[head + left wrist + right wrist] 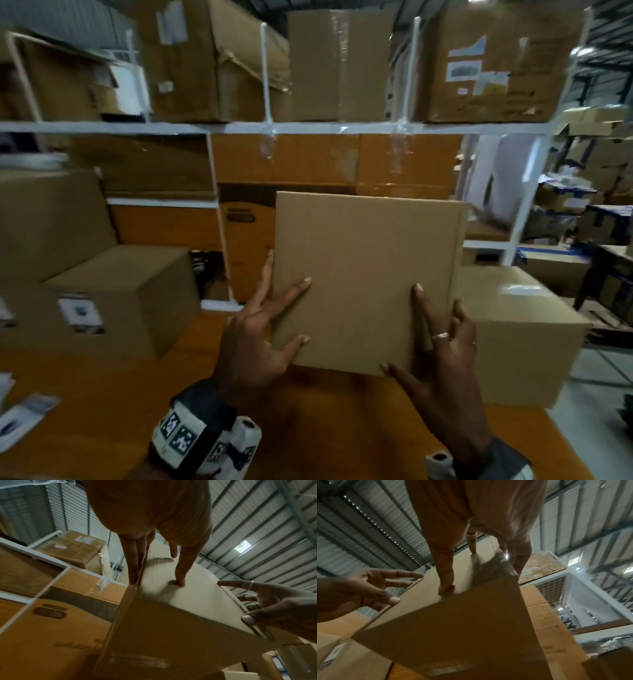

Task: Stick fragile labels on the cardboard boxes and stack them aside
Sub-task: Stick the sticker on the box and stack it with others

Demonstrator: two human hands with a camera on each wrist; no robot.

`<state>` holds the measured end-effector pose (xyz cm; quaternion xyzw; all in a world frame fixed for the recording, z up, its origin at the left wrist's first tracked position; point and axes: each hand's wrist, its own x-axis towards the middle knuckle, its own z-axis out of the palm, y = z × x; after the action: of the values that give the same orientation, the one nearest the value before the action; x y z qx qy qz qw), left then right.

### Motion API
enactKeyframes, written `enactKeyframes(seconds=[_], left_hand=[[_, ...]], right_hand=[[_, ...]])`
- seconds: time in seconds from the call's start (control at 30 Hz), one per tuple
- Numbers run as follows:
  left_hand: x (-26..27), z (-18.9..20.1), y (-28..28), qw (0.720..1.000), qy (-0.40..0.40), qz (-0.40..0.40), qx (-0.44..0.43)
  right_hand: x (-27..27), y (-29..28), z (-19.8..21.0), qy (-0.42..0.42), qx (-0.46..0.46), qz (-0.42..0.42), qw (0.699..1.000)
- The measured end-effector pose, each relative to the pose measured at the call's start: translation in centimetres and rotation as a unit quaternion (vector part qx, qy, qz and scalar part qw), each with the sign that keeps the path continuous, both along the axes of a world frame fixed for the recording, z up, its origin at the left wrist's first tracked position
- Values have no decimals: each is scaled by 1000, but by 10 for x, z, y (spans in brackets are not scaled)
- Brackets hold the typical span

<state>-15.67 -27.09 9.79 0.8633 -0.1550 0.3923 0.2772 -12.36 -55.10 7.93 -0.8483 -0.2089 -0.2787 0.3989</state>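
A plain brown cardboard box is held up above the wooden table, its broad face turned toward me, with no label visible on it. My left hand presses its left edge: thumb and forefinger lie straight on the face, the other fingers run along the side. My right hand, wearing a ring, holds the right edge the same way. In the left wrist view the straight fingers lie along the box. From the right wrist, the box shows its underside.
Two stacked boxes with a white label stand at the left of the table. A bigger box stands at the right. Loose label sheets lie at the near left. White shelving full of cartons rises behind.
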Motion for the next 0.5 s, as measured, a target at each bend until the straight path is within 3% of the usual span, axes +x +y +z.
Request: enactKeyframes(seconds=[0.37,0.5], left_hand=[[-126,-63,169,985,143,98,-6],[-148,-78,213,978,179,104,3]], right_hand=[[-82,163,-53,118,-102,82,984],[-90,206,-72,120,-132,106,978]])
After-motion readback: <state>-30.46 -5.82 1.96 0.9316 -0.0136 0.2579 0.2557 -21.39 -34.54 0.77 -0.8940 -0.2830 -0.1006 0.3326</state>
